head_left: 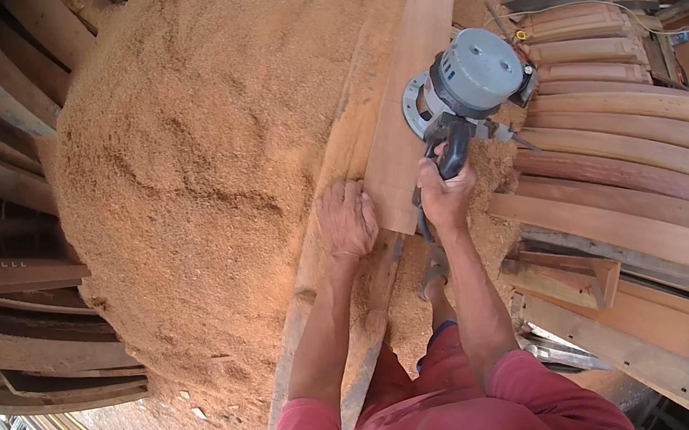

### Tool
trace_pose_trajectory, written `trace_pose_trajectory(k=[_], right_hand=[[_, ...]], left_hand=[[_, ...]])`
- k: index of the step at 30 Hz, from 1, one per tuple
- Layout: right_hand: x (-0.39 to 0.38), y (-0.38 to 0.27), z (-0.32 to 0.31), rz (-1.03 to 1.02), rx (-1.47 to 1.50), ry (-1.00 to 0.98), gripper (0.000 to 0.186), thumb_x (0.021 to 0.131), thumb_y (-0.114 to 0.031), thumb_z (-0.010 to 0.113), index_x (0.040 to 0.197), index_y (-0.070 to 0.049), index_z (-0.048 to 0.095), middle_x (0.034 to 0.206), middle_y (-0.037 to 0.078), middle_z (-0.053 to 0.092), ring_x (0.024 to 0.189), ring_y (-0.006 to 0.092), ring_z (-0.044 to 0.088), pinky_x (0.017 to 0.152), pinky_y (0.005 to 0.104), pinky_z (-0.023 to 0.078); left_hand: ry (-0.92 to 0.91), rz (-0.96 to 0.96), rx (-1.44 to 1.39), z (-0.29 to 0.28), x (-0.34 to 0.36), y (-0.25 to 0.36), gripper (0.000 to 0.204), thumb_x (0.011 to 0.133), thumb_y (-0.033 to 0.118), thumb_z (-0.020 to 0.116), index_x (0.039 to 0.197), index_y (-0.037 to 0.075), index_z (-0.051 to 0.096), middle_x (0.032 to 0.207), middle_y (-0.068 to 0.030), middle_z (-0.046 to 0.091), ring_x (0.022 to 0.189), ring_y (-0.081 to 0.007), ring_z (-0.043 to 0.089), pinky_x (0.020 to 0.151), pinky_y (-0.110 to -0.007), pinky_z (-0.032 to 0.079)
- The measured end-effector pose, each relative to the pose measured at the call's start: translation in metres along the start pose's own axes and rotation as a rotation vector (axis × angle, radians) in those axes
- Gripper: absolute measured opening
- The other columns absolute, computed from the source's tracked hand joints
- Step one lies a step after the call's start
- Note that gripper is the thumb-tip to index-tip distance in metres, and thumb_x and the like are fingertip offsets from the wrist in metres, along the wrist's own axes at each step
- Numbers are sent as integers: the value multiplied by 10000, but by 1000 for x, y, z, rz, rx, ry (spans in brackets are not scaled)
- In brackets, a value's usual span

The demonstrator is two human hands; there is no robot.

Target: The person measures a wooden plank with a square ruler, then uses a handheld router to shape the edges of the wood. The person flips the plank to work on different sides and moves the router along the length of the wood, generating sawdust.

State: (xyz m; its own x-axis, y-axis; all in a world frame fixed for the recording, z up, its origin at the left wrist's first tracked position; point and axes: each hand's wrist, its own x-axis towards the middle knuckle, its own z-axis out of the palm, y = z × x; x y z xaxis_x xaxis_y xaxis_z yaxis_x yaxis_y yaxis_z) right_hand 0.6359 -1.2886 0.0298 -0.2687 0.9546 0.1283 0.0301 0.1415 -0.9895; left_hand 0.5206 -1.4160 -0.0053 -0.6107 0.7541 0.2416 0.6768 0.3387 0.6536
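A grey-topped wood router (pixel 475 74) with a round metal base sits on a long smooth wooden board (pixel 406 144). My right hand (pixel 447 186) is wrapped around the router's black side handle, and a dark cord hangs below that hand. The board lies on a rougher wooden beam (pixel 302 314), with its near end between my two hands. At the board's left edge, my left hand (pixel 348 219) rests knuckles up over the wood, its fingers bent and close together. Its fingertips are partly hidden. The router's bit cannot be seen.
A large heap of sawdust (pixel 193 140) lies left of the beam. Curved wooden pieces (pixel 14 172) are stacked at the far left, and more planks (pixel 624 129) are piled on the right. A pale cable (pixel 637 16) crosses the right stack. My foot (pixel 435 277) shows beside the beam.
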Motion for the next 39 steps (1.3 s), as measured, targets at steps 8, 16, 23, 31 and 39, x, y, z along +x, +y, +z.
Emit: trace_pose_trajectory(k=[8,16,23,31,39], right_hand=[[14,-11,6,27,9,-8,200,889,46,653,1073,29,576,898,39,625,738,95,588,663,289,520],[39,7,1,-41,-26,19,185,881,23,668,1050,44,597,910,41,640,769,105,610,684,290,523],[58,10,2,-28,-30,35,204,865,2,680,1051,45,608,910,43,652,788,114,622,707,296,527],[80,18,3,-2,-49,53,217,862,-11,691,1058,44,613,928,59,668,819,131,646,745,313,542],[103,24,3,41,-92,57,242,863,-28,703,1077,46,616,954,87,690,842,151,674,760,312,546]], left_hand=[[31,18,-4,-1,0,-1,178,923,175,567,1046,71,642,964,-135,585,945,-327,554,849,-447,396],[37,18,4,1,1,1,180,924,174,568,1044,66,647,965,-132,587,944,-325,556,847,-448,396],[17,-13,15,1,-1,2,194,923,180,572,1052,65,660,966,-130,593,947,-326,557,850,-448,398],[11,2,20,0,1,2,188,911,173,580,1046,64,653,968,-129,594,949,-325,556,849,-446,395],[-14,-7,20,-1,1,1,183,904,167,582,1041,65,648,964,-125,590,937,-321,551,848,-442,392]])
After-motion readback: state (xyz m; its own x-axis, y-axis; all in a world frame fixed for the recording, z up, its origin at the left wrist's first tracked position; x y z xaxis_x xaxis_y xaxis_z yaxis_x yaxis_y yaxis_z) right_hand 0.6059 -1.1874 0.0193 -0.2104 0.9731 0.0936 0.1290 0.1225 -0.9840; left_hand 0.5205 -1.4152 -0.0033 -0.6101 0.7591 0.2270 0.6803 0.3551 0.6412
